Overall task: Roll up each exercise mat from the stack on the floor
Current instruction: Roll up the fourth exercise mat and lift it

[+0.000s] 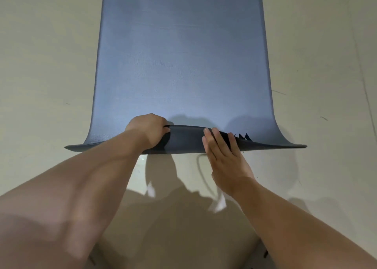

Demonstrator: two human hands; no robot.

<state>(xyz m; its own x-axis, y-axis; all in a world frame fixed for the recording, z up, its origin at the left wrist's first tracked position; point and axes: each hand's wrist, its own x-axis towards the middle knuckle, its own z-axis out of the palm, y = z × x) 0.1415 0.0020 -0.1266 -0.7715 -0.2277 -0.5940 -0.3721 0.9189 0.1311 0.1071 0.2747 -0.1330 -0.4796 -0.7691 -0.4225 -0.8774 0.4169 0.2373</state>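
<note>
Starting roll | mat (181, 54) on floor (40, 64), centre frame, near edge lifted | left grip (149, 131) curled round edge; right grip (222, 148) flat, pressed on it | risk: skewed roll, corners seemingly lying flat

mat (181, 60) flat on floor (40, 64); both hands on near edge.
</note>
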